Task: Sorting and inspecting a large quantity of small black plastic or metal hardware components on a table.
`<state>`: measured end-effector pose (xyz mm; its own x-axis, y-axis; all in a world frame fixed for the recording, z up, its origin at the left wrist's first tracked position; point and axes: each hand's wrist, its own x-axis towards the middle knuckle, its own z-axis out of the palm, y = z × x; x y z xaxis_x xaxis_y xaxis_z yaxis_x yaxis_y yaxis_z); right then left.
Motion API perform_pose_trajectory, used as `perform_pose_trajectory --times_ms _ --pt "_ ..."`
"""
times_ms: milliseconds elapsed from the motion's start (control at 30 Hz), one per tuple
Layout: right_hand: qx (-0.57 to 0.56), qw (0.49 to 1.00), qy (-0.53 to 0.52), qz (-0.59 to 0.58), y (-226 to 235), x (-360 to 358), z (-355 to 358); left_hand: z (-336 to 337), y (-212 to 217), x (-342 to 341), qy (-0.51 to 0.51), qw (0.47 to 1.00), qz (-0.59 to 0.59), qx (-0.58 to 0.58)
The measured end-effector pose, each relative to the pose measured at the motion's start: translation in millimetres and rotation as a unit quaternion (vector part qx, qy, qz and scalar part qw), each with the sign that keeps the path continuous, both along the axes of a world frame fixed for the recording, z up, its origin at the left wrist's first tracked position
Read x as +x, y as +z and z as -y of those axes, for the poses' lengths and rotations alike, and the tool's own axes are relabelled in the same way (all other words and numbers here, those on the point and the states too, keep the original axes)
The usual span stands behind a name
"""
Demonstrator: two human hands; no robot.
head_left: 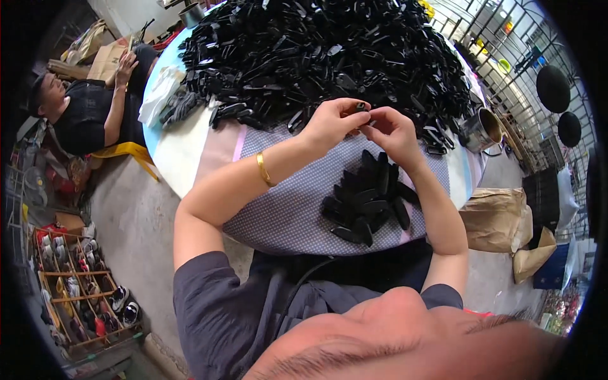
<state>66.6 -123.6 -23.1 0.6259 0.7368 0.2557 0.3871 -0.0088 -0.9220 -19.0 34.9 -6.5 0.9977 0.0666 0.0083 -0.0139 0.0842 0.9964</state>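
At centre frame, your left hand and right hand meet, fingers pinched together on one small black part. Below them lies a small stack of black pieces; the big pile fills the top.

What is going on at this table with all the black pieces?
A seated person holds one small black plastic part between both hands, left hand and right hand, above a dotted cloth. A small pile of like parts lies on the cloth; a huge heap covers the table behind. Another person sits at the left.
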Motion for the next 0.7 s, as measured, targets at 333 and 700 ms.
perform_pose_trajectory --times_ms 333,700 --pt "-0.014 0.913 -0.252 0.320 23 39 22 -31 -2 6 0.029 0.980 0.011 -0.196" --pt "-0.306 0.854 -0.182 0.380 22 41 43 -1 -12 -4 -0.087 0.996 -0.032 -0.006"
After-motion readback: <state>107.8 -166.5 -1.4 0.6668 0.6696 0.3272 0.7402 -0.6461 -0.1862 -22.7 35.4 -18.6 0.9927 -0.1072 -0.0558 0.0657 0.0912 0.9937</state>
